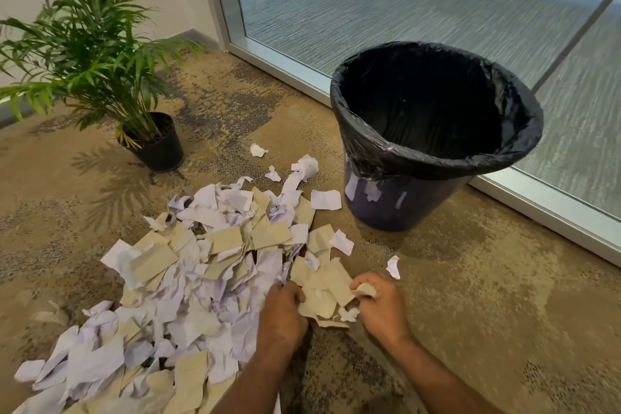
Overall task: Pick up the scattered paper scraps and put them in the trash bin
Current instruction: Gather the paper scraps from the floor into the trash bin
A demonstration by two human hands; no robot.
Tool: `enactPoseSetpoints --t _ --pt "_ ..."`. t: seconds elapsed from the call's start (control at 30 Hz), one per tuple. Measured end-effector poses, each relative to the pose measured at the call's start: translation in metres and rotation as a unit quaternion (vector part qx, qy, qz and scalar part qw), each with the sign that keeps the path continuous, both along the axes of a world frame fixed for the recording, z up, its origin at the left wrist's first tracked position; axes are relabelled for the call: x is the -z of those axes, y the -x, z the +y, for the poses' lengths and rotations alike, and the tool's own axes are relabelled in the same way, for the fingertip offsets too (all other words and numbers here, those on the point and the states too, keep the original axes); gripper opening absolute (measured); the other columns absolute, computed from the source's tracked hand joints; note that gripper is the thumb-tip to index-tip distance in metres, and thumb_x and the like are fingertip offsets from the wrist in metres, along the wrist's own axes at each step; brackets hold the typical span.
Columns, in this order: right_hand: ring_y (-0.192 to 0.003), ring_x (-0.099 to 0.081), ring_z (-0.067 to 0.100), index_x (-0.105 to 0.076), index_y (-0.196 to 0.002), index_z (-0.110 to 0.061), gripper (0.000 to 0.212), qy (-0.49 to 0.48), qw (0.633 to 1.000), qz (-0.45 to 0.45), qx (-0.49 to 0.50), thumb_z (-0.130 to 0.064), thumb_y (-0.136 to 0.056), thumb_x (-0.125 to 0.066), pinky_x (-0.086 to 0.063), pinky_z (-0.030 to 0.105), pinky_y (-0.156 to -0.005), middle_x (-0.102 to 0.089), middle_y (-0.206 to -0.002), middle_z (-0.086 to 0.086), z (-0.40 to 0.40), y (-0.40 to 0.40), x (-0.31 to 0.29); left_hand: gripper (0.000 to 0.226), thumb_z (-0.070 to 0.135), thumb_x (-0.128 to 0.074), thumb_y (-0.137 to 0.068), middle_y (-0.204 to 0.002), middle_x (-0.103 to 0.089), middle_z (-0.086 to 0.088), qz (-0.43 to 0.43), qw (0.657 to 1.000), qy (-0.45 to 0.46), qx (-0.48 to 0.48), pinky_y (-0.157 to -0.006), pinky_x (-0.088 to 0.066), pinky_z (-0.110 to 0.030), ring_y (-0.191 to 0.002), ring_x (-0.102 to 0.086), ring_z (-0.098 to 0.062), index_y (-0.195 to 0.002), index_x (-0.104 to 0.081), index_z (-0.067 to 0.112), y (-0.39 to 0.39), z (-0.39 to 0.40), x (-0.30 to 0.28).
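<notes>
Both my forearms reach in from the bottom edge of the view, and my left hand (285, 306) and right hand (378, 301) curl their fingers around a clump of tan and white paper scraps (322, 292) at the near right end of the pile. My right fingers (364, 289) pinch a crumpled tan piece; my left fingers bunch the sheets from the other side. I judge these scraps weightless, soft and crushable, so scooping them between both palms and squeezing should hold more than plucking edges. More scraps spread across the floor (470, 296) to my left, with a few loose ones towards the trash bin (396, 198), which stands beyond the pile by the window (369, 3), lined with a black bag (504, 151). A potted plant (94, 54) sits at the far left. I can read no writing or labels anywhere.
</notes>
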State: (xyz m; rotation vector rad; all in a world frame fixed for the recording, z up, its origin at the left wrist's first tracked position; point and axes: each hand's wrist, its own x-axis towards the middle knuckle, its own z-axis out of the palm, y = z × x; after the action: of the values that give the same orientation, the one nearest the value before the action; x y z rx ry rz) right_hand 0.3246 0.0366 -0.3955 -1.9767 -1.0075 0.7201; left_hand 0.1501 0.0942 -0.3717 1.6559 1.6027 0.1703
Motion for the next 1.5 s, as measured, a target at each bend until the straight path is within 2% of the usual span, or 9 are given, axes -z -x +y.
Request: enactPoseSetpoints --t 0.07,0.17,0.3,0.5,0.83,0.97,1.1,1.37,1.5 --pt "-0.078 -0.062 0.002 -0.068 -0.067 -0.032 0.051 -0.011 0.999 0.017 0.035 0.018 -0.068 -0.062 -0.050 0.018 -0.065 -0.068 -0.081 -0.012 -0.001 -0.010 -0.005 0.050 0.011 -0.081 -0.067 -0.109 -0.058 0.004 -0.033 0.999 0.026 -0.023 -0.091 -0.051 -0.038 -0.103 -0.058 -0.021 -0.104 -0.051 0.027 -0.003 0.003 0.001" --pt "-0.077 -0.061 0.000 -0.068 -0.068 -0.029 0.045 -0.008 0.998 0.032 0.056 0.016 -0.071 -0.062 -0.049 0.022 -0.065 -0.068 -0.079 -0.012 -0.002 -0.013 -0.011 0.112 0.038 -0.096 -0.046 -0.135 -0.050 0.001 -0.052 0.996 0.061 -0.028 -0.104 -0.045 -0.041 -0.125 -0.051 -0.025 -0.137 -0.031 0.032 -0.009 0.009 -0.002" --pt "-0.075 -0.062 0.003 -0.067 -0.068 -0.028 0.043 -0.012 0.997 0.037 0.069 0.014 -0.070 -0.059 -0.052 0.026 -0.065 -0.068 -0.076 -0.012 -0.004 -0.007 -0.008 0.137 0.080 -0.078 -0.036 -0.145 -0.026 -0.006 0.096 0.992 0.037 0.071 -0.101 -0.045 -0.046 -0.134 -0.041 -0.032 -0.146 -0.006 0.042 -0.026 0.001 -0.008" --pt "-0.077 -0.063 0.006 -0.065 -0.076 -0.030 0.031 0.023 0.995 0.003 0.093 0.001 -0.078 -0.066 -0.054 0.033 -0.069 -0.068 -0.079 -0.012 -0.017 -0.013 -0.002 0.085 0.072 -0.071 -0.068 -0.136 -0.027 -0.007 0.146 0.984 -0.013 0.103 -0.092 -0.048 -0.041 -0.125 -0.043 -0.031 -0.134 -0.027 0.041 -0.046 -0.007 -0.008" --pt "-0.086 -0.062 0.010 -0.062 -0.080 -0.036 0.035 0.032 0.997 -0.020 0.073 -0.001 -0.080 -0.066 -0.053 0.035 -0.073 -0.067 -0.090 -0.012 -0.020 -0.012 -0.022 0.020 0.030 -0.078 -0.079 -0.105 -0.061 0.004 -0.036 0.999 -0.004 0.030 -0.084 -0.049 -0.026 -0.096 -0.058 -0.016 -0.090 -0.061 0.032 -0.039 -0.011 -0.005" --pt "-0.085 -0.065 0.016 -0.067 -0.081 -0.031 0.033 -0.019 0.990 0.051 0.129 0.001 -0.085 -0.066 -0.055 0.034 -0.068 -0.069 -0.088 -0.008 -0.016 -0.016 -0.065 0.022 0.022 -0.086 -0.072 -0.088 -0.070 0.008 -0.119 0.991 0.017 -0.050 -0.072 -0.059 -0.044 -0.080 -0.067 -0.019 -0.077 -0.066 0.028 -0.025 -0.005 -0.024" --pt "-0.074 -0.061 -0.002 -0.068 -0.081 -0.019 0.030 -0.151 0.978 0.082 0.122 0.011 -0.084 -0.063 -0.049 0.013 -0.060 -0.070 -0.081 -0.007 -0.010 -0.016 -0.160 0.026 0.020 -0.092 -0.064 -0.082 -0.074 0.010 -0.230 0.966 -0.024 -0.116 -0.062 -0.056 -0.032 -0.073 -0.067 -0.015 -0.081 -0.073 0.023 -0.021 0.008 -0.085" --pt "-0.087 -0.061 -0.004 -0.069 -0.093 -0.010 0.014 -0.351 0.932 -0.012 0.089 0.001 -0.086 -0.066 -0.050 0.012 -0.072 -0.064 -0.087 -0.016 0.027 -0.056 -0.338 0.024 0.023 -0.089 -0.066 -0.080 -0.071 0.004 -0.442 0.882 -0.151 -0.058 -0.055 -0.054 -0.026 -0.072 -0.068 -0.009 -0.081 -0.072 0.020 -0.058 0.054 -0.280" --pt "-0.077 -0.060 -0.002 -0.067 -0.082 -0.017 0.026 -0.296 0.945 0.006 0.137 0.008 -0.080 -0.062 -0.050 0.018 -0.069 -0.062 -0.080 -0.015 0.091 -0.106 -0.358 0.027 0.010 -0.086 -0.071 -0.093 -0.072 -0.004 -0.496 0.862 -0.102 -0.033 -0.061 -0.058 -0.027 -0.081 -0.073 -0.015 -0.091 -0.069 0.011 -0.115 0.089 -0.321"
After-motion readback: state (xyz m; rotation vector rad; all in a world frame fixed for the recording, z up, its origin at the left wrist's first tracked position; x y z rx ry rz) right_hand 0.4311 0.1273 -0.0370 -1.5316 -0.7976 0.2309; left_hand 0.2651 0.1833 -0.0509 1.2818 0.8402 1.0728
